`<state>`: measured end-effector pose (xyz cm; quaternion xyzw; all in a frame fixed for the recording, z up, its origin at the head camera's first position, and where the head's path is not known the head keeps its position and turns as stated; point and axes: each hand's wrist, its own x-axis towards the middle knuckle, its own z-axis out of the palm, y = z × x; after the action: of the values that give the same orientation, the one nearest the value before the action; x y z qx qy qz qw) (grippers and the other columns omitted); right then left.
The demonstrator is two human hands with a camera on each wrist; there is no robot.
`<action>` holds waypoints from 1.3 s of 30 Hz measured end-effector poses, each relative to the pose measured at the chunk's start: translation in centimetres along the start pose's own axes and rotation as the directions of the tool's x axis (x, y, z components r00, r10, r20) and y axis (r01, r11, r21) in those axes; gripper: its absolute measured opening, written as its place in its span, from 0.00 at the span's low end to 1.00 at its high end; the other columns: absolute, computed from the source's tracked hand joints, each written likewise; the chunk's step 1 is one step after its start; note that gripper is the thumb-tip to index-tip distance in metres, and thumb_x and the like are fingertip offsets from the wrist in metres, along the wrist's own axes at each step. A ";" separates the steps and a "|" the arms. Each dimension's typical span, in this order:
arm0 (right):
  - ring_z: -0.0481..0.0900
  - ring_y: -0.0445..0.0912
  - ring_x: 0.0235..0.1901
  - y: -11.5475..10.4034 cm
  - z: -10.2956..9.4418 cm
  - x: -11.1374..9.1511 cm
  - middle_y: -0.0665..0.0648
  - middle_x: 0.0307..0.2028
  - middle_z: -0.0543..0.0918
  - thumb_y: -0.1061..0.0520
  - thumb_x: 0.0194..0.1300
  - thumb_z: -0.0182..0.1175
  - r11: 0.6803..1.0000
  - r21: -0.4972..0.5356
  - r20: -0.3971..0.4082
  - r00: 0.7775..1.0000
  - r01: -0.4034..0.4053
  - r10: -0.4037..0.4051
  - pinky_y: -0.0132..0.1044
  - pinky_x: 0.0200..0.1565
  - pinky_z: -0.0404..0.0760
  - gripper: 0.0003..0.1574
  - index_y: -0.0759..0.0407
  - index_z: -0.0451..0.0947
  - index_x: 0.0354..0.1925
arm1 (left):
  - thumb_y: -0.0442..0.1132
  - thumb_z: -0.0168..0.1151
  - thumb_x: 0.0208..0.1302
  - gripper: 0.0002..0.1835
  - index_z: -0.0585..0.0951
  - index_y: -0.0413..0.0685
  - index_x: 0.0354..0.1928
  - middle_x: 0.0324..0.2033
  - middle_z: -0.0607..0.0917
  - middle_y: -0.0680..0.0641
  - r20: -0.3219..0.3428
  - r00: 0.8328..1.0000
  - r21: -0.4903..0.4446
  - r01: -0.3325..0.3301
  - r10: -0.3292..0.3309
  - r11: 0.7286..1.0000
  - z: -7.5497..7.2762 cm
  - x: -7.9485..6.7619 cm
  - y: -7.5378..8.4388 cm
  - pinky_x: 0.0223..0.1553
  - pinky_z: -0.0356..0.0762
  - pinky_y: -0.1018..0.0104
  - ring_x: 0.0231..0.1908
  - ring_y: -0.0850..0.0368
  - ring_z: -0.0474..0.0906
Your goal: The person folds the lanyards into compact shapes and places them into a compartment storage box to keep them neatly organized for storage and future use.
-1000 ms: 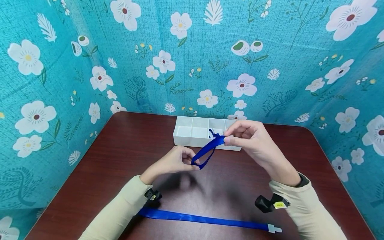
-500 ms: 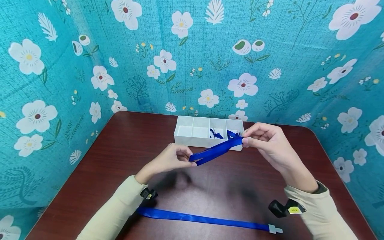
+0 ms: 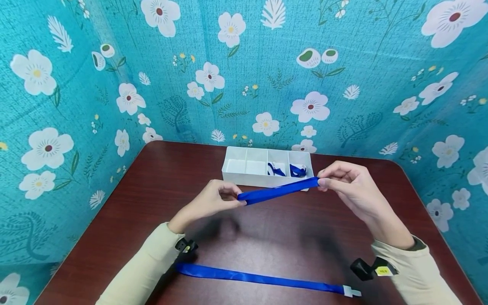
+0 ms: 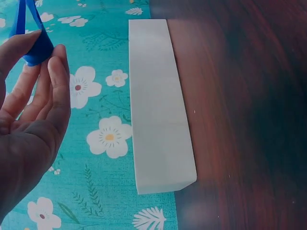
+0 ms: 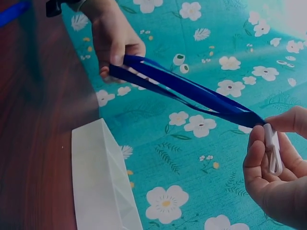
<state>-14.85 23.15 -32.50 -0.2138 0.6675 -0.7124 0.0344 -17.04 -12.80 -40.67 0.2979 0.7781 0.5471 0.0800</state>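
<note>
lanyard (image 3: 280, 192) spans left fingers (image 3: 228, 185) to right fingers (image 3: 334, 184)

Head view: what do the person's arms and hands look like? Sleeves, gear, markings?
Left sleeve and right sleeve: plain cream. Left hand and right hand: ungloved. Left wrist camera and right wrist camera: black; right one carries a yellow label.

Room left of white tray (image 3: 248, 178), held lanyard (image 3: 281, 191) crossing its front
</note>
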 end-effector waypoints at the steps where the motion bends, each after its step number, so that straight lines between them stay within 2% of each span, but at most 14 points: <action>1: 0.83 0.49 0.31 0.1 -0.1 0.0 0.58 0.35 0.88 0.78 0.64 0.57 1.000 0.000 0.000 1.000 -0.002 0.002 0.35 0.40 0.84 0.09 0.75 0.80 0.42 | 0.33 0.74 0.58 0.06 0.86 0.43 0.37 0.31 0.87 0.49 -0.008 1.000 -0.009 -0.001 0.001 1.000 0.0 0.0 0.0 0.40 0.85 0.61 0.30 0.52 0.84; 5: 0.84 0.48 0.31 0.3 -0.3 -0.1 0.58 0.35 0.88 0.78 0.65 0.57 1.000 0.002 -0.001 1.000 -0.007 0.007 0.35 0.40 0.84 0.10 0.73 0.81 0.42 | 0.32 0.74 0.58 0.06 0.86 0.41 0.37 0.31 0.87 0.47 -0.046 0.999 -0.037 -0.004 0.002 0.999 -0.1 -0.2 0.2 0.39 0.85 0.61 0.29 0.53 0.82; 9: 0.84 0.48 0.31 0.7 -0.6 -0.2 0.58 0.35 0.88 0.78 0.65 0.57 1.000 -0.005 -0.008 1.000 -0.014 0.014 0.34 0.40 0.84 0.09 0.73 0.81 0.42 | 0.30 0.73 0.58 0.06 0.86 0.41 0.37 0.34 0.87 0.47 -0.073 0.997 -0.069 -0.014 0.009 0.998 -0.3 -0.2 0.1 0.39 0.84 0.60 0.31 0.49 0.83; 13: 0.84 0.49 0.31 1.0 -0.9 -0.4 0.58 0.35 0.88 0.77 0.65 0.57 0.999 -0.019 -0.014 1.000 -0.026 0.025 0.34 0.40 0.84 0.09 0.74 0.80 0.42 | 0.30 0.71 0.61 0.05 0.86 0.43 0.38 0.34 0.87 0.48 -0.060 0.998 -0.101 0.000 -0.006 0.995 -0.4 -0.2 0.0 0.39 0.84 0.62 0.33 0.42 0.83; 20: 0.84 0.47 0.31 1.6 -1.4 -0.7 0.58 0.34 0.87 0.77 0.65 0.57 0.999 -0.016 -0.014 0.999 -0.045 0.044 0.34 0.41 0.83 0.08 0.74 0.80 0.42 | 0.28 0.69 0.62 0.05 0.82 0.37 0.38 0.34 0.88 0.38 0.007 1.000 -0.210 0.007 -0.006 0.978 -0.6 -0.2 0.0 0.42 0.85 0.58 0.34 0.45 0.87; 24: 0.84 0.46 0.31 1.8 -1.5 -0.7 0.58 0.34 0.87 0.76 0.65 0.57 0.999 -0.013 -0.008 0.999 -0.044 0.044 0.33 0.40 0.83 0.08 0.73 0.81 0.41 | 0.26 0.70 0.59 0.07 0.81 0.37 0.37 0.32 0.88 0.41 -0.005 1.000 -0.230 0.028 -0.030 0.973 -0.5 -0.2 0.2 0.40 0.85 0.59 0.32 0.42 0.85; 26: 0.84 0.46 0.31 1.9 -1.6 -0.8 0.58 0.34 0.87 0.76 0.65 0.57 0.999 -0.011 -0.006 0.999 -0.044 0.044 0.33 0.40 0.84 0.08 0.72 0.81 0.41 | 0.26 0.71 0.59 0.07 0.81 0.38 0.37 0.31 0.87 0.42 -0.011 0.999 -0.234 0.032 -0.035 0.972 -0.5 -0.2 0.3 0.38 0.85 0.59 0.31 0.44 0.84; 30: 0.84 0.46 0.31 2.2 -1.7 -0.8 0.58 0.33 0.87 0.77 0.65 0.58 0.999 -0.017 -0.008 0.999 -0.049 0.049 0.34 0.40 0.84 0.08 0.73 0.81 0.41 | 0.30 0.68 0.64 0.02 0.83 0.37 0.36 0.30 0.88 0.39 -0.012 1.000 -0.244 0.006 -0.009 0.970 -0.6 -0.1 0.5 0.38 0.85 0.58 0.31 0.47 0.86; 32: 0.84 0.47 0.31 2.3 -1.7 -0.9 0.58 0.33 0.87 0.77 0.65 0.58 0.998 -0.023 -0.007 0.999 -0.051 0.050 0.34 0.40 0.84 0.08 0.73 0.80 0.41 | 0.32 0.66 0.67 0.04 0.84 0.37 0.36 0.30 0.88 0.37 -0.013 1.000 -0.267 -0.015 0.012 0.964 -0.6 0.0 0.3 0.40 0.85 0.58 0.32 0.46 0.87; 36: 0.84 0.47 0.31 2.5 -1.6 -0.9 0.58 0.33 0.87 0.76 0.65 0.58 0.998 -0.034 -0.011 0.998 -0.055 0.054 0.34 0.40 0.84 0.08 0.73 0.81 0.41 | 0.32 0.65 0.67 0.05 0.85 0.36 0.35 0.29 0.87 0.36 -0.042 0.999 -0.298 -0.014 0.002 0.954 -0.6 0.2 0.4 0.43 0.84 0.51 0.32 0.44 0.87; 39: 0.84 0.47 0.31 2.7 -1.5 -1.0 0.58 0.33 0.87 0.76 0.65 0.58 0.998 -0.038 -0.011 0.998 -0.058 0.057 0.34 0.39 0.84 0.08 0.72 0.81 0.41 | 0.30 0.67 0.65 0.05 0.85 0.34 0.34 0.28 0.87 0.36 -0.075 0.997 -0.316 -0.011 -0.013 0.949 -0.6 0.3 0.5 0.41 0.84 0.51 0.32 0.41 0.87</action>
<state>-15.13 24.63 -35.37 -0.1918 0.6871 -0.6992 0.0476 -17.36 -13.07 -39.95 0.2597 0.6832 0.6755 0.0974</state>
